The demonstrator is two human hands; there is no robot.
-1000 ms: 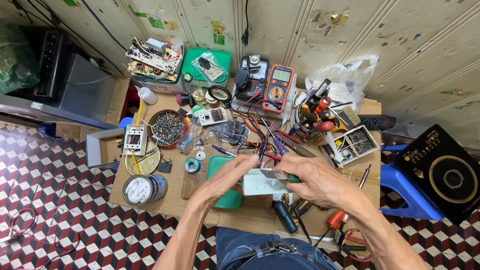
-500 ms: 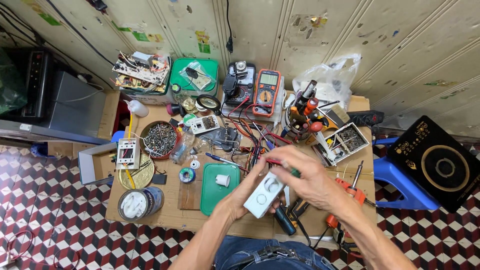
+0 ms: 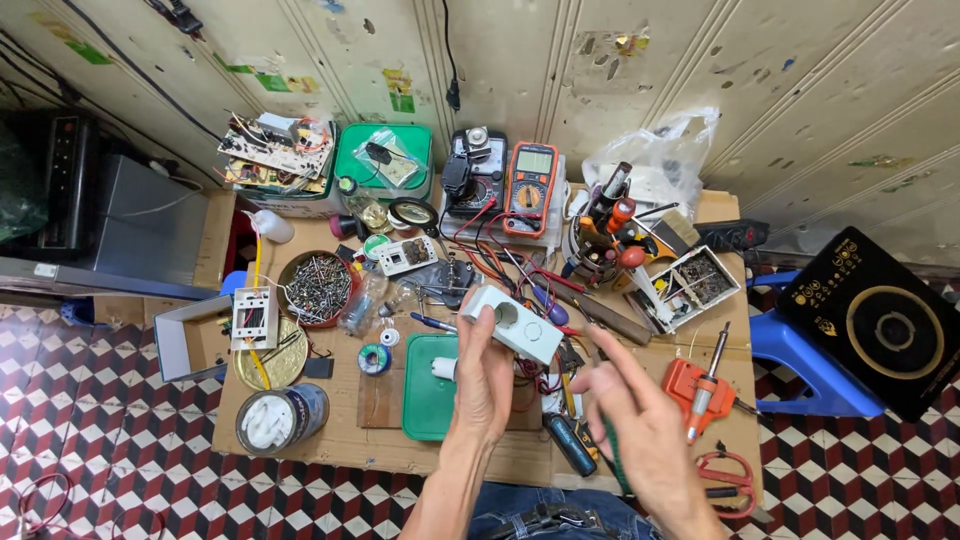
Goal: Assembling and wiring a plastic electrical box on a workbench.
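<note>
Your left hand (image 3: 483, 385) is raised above the worktop (image 3: 330, 440), its grip grasping a white socket block (image 3: 512, 324) by the near end, with the block tilted and its round opening turned up toward the camera. The block sits just above the green cutting mat (image 3: 428, 400) and partly over it. Your right hand (image 3: 640, 420) hovers to the right of the block, apart from it, its grip clenched on a thin green-handled tool (image 3: 612, 455) whose handle runs down along the palm; the working tip cannot be made out. Beyond the block, against the wall, stands an orange multimeter (image 3: 531, 188) with its red and black leads trailing toward the block. To the block's left lie a round tin of screws (image 3: 318, 288) and a small roll of solder (image 3: 373, 358). To its right lie a red utility knife (image 3: 690, 385) and, nearer you, a pair of red-handled scissors (image 3: 725, 472). A black-handled screwdriver (image 3: 570, 443) lies just below the block, between your two hands.
</note>
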